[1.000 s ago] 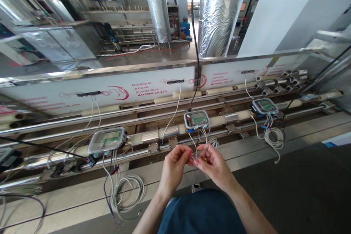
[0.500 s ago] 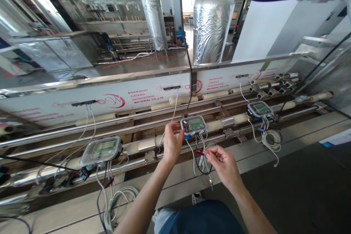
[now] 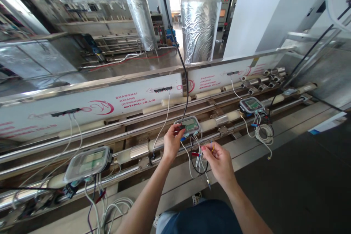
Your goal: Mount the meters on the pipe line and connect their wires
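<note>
My left hand [image 3: 172,144] has gone from thin coloured wires [image 3: 212,149] to left end of middle display box [image 3: 193,125]; its grip, I cannot tell. Right hand [image 3: 221,159] alone now pinches wires, near side of box.

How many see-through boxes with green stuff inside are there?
3: the middle box, by the left hand; the left box, nearest you; the right box, farthest away. More could be hidden.
</note>
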Demonstrator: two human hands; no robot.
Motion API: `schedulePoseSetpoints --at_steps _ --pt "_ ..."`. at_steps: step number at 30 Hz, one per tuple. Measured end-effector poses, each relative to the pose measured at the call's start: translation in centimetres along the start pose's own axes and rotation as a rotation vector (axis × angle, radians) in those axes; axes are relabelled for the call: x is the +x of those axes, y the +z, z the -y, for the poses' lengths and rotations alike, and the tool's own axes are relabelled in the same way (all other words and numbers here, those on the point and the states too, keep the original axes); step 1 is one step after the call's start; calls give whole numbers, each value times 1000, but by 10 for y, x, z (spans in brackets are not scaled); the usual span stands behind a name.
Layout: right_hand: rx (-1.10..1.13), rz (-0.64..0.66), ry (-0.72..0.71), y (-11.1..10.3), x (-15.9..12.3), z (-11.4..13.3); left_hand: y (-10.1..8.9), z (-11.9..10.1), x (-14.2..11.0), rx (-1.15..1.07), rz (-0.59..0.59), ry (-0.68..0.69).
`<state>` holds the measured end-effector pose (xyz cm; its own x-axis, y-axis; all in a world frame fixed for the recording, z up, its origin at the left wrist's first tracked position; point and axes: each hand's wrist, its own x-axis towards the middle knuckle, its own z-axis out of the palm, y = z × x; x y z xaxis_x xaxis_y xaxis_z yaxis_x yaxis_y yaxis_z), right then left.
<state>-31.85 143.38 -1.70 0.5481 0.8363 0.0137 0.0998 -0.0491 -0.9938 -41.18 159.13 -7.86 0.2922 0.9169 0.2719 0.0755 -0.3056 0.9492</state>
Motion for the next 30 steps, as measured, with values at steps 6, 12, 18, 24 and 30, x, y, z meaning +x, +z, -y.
schedulePoseSetpoints --at_steps 6,12,18,24,30 --pt "-94 -41 -41 8 3 -1 -3 -21 -52 -382 30 -145" --pt "-202 -86 -128 17 2 6 -10 -47 -65 -619 33 -294" --pt "-275 -113 -244 19 1 12 -9 -66 -67 -658 2 -332" --pt "-349 -123 -323 20 -1 12 -8 -80 -70 -666 -21 -332" --pt "-499 -174 -495 22 -5 10 -10 -84 -71 -642 -29 -337"
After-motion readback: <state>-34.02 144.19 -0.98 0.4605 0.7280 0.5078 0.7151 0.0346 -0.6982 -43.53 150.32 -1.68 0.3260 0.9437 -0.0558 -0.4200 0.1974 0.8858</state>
